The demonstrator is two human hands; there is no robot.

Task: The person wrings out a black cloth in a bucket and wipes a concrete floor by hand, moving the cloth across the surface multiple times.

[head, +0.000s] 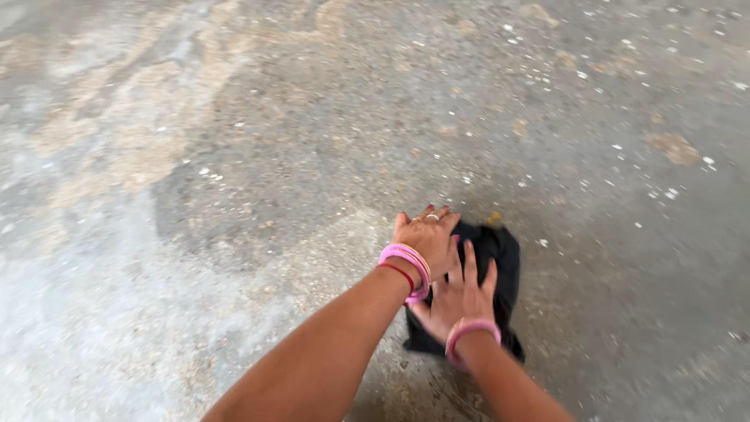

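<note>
- Left hand [426, 238]: lies palm down on the upper left part of the black cloth [500, 270]. Fingers are close together and bent slightly, pointing away from the camera. It presses on the cloth; whether the fingertips pinch the fabric cannot be told.
- Left wrist: carries pink bangles [408, 262] and a red thread [398, 273].
- Right hand [459, 295]: lies flat on the cloth, just below the left hand and partly tucked under the left wrist. Fingers are spread and straight, pointing up and away. The palm rests on the fabric; nothing is gripped.
- Right wrist: carries a pink bangle [471, 330].
- Both forearms enter from the bottom edge of the view; the left one crosses toward the right one, so the hands touch or overlap.
- Cloth: crumpled in a dark heap on the floor [234, 195], right of centre in the lower half of the view. Its edges show to the right of and below the hands.
- Floor: rough grey concrete with pale patches and small white specks; a darker area surrounds the cloth.
</note>
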